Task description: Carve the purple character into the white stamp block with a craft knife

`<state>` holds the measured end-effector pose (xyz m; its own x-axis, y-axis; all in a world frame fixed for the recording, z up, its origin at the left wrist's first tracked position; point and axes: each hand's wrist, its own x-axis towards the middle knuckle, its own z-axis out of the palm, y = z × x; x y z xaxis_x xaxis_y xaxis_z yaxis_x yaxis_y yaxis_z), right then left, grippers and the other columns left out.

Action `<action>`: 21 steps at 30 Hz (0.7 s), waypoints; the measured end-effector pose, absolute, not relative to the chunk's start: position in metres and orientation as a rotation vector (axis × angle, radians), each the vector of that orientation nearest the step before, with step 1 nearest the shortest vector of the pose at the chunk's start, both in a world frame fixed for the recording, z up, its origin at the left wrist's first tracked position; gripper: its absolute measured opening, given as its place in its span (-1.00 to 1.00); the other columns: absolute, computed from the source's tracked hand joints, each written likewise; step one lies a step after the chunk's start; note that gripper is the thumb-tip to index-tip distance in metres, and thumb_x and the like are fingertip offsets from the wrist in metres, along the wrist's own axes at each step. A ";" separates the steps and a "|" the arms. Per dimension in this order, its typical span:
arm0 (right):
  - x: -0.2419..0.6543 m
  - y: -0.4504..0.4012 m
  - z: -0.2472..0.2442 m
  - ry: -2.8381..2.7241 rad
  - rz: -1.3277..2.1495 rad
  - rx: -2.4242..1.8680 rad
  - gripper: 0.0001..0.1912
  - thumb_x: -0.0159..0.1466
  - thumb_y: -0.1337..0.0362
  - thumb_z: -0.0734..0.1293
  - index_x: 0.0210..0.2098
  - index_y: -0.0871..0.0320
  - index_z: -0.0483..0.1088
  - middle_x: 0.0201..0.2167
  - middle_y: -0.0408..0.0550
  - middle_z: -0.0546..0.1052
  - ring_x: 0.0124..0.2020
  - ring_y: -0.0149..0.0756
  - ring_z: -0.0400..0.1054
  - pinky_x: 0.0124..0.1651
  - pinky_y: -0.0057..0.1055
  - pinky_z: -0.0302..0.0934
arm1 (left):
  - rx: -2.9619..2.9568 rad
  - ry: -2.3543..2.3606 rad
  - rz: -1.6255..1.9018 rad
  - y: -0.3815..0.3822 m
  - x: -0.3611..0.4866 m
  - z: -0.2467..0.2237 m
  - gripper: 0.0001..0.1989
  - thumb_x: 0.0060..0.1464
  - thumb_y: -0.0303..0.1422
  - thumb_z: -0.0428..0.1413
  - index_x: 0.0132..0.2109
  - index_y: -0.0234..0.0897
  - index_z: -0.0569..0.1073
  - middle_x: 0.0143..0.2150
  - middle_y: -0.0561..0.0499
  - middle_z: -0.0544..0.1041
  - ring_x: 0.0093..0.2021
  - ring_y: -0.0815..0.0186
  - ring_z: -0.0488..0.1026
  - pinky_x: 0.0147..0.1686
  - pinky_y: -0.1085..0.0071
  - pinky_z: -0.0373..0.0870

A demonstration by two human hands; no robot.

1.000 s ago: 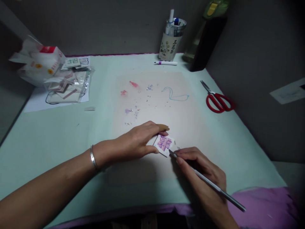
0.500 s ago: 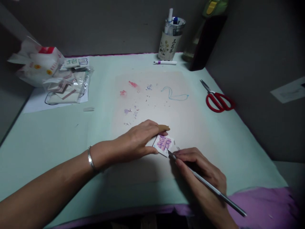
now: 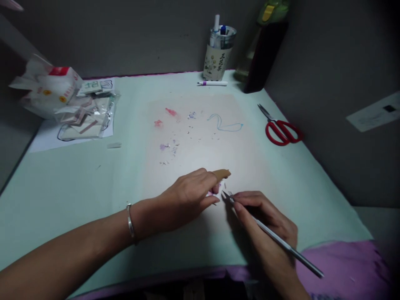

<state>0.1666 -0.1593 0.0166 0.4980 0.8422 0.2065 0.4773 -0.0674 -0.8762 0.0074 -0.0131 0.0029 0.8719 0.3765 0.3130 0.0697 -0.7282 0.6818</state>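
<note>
A small white rubber stamp block (image 3: 221, 186) with pink and purple marks lies low on the pale board, mostly covered by fingers. My left hand (image 3: 186, 193) is closed on it, thumb on the near side and fingers over the top. A tan finger cover (image 3: 221, 174) wraps one of those fingers. In my right hand (image 3: 270, 227) is a silver craft knife (image 3: 286, 246), gripped like a pen. Its blade tip points at the block's right side; whether it touches cannot be made out. Tiny cut scraps sit beside the blade.
The pale board (image 3: 175, 104) carries coloured smudges, crumbs and a blue swan outline. Red-handled scissors (image 3: 283, 131) lie at right. Behind stand a cup of pens (image 3: 215, 62), a purple marker (image 3: 215, 83) and a bottle (image 3: 264, 54). Bagged blocks (image 3: 86, 125) sit at left.
My left hand has shifted right and its fingers now cover most of the block's marked face. The knife stays near the block's right side. The camera view has moved slightly.
</note>
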 end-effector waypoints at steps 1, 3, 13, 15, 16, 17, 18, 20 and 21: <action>0.167 -0.159 0.016 -1.146 0.445 -1.702 -0.87 0.34 0.34 0.40 -0.35 0.05 0.55 -0.32 -0.08 0.62 -0.28 -0.26 0.54 -0.27 -0.41 0.41 | 2.362 0.306 0.571 -0.013 0.007 0.003 -0.55 0.39 -0.45 0.13 0.34 -0.26 0.27 -0.12 -0.02 0.58 -0.08 0.25 0.51 -0.07 0.32 0.54; 0.166 -0.159 0.017 -1.188 0.451 -1.685 -0.87 0.35 0.35 0.39 -0.33 0.04 0.54 -0.31 -0.08 0.63 -0.26 -0.26 0.53 -0.24 -0.40 0.40 | 2.431 0.279 0.576 -0.013 0.007 0.004 -0.57 0.41 -0.47 0.10 0.34 -0.29 0.26 -0.10 -0.04 0.58 -0.06 0.25 0.50 -0.05 0.32 0.55; 0.167 -0.160 0.014 -1.245 0.474 -1.680 -0.87 0.39 0.37 0.36 -0.28 0.03 0.50 -0.28 -0.14 0.60 -0.22 -0.31 0.50 -0.18 -0.38 0.34 | 2.817 0.125 0.636 -0.015 0.007 0.012 -0.47 0.39 -0.65 -0.07 0.43 -0.60 0.06 -0.05 -0.22 0.60 -0.10 0.17 0.50 -0.04 0.20 0.60; 0.167 -0.160 0.014 -1.245 0.481 -1.685 -0.86 0.39 0.37 0.36 -0.29 0.03 0.50 -0.29 -0.14 0.60 -0.23 -0.32 0.50 -0.19 -0.39 0.33 | 2.740 0.114 0.627 -0.014 0.006 0.013 -0.50 0.42 -0.60 -0.06 0.43 -0.54 0.10 -0.06 -0.20 0.59 -0.10 0.18 0.50 -0.03 0.21 0.60; 0.167 -0.159 0.015 -1.249 0.482 -1.686 -0.86 0.39 0.37 0.36 -0.29 0.03 0.50 -0.29 -0.15 0.60 -0.24 -0.32 0.50 -0.19 -0.39 0.33 | 2.701 0.119 0.616 -0.013 0.005 0.013 -0.51 0.43 -0.59 -0.05 0.43 -0.51 0.11 -0.04 -0.19 0.59 -0.09 0.20 0.50 -0.01 0.22 0.59; 0.167 -0.159 0.015 -1.252 0.482 -1.685 -0.86 0.39 0.38 0.36 -0.29 0.03 0.50 -0.29 -0.15 0.60 -0.24 -0.32 0.50 -0.19 -0.39 0.33 | 2.672 0.135 0.603 -0.012 0.005 0.012 -0.50 0.43 -0.58 -0.04 0.43 -0.48 0.11 -0.03 -0.18 0.58 -0.07 0.21 0.50 0.00 0.24 0.59; 0.167 -0.159 0.015 -1.255 0.480 -1.686 -0.86 0.39 0.38 0.36 -0.28 0.03 0.50 -0.29 -0.15 0.60 -0.24 -0.32 0.50 -0.19 -0.39 0.32 | 2.657 0.159 0.598 -0.012 0.005 0.011 -0.48 0.41 -0.59 -0.03 0.44 -0.47 0.11 -0.02 -0.18 0.58 -0.07 0.22 0.49 0.00 0.25 0.59; 0.167 -0.160 0.015 -1.264 0.480 -1.691 -0.86 0.39 0.38 0.36 -0.28 0.02 0.50 -0.28 -0.16 0.60 -0.24 -0.33 0.49 -0.19 -0.40 0.32 | 2.667 0.203 0.609 -0.013 0.006 0.007 -0.44 0.38 -0.63 -0.01 0.45 -0.47 0.10 -0.03 -0.16 0.58 -0.07 0.22 0.49 0.00 0.26 0.58; 0.168 -0.160 0.015 -1.267 0.478 -1.692 -0.86 0.39 0.37 0.36 -0.28 0.02 0.50 -0.28 -0.17 0.60 -0.23 -0.33 0.49 -0.18 -0.40 0.31 | 2.680 0.217 0.621 -0.014 0.007 0.005 -0.42 0.36 -0.63 -0.01 0.45 -0.46 0.09 -0.04 -0.15 0.58 -0.08 0.22 0.50 -0.01 0.26 0.58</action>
<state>0.1676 -0.1600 0.0151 0.3900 0.8954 0.2147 0.5302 -0.0277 -0.8474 0.0071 -0.0138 0.0045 0.8904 0.2312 0.3921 0.0632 -0.9158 0.3966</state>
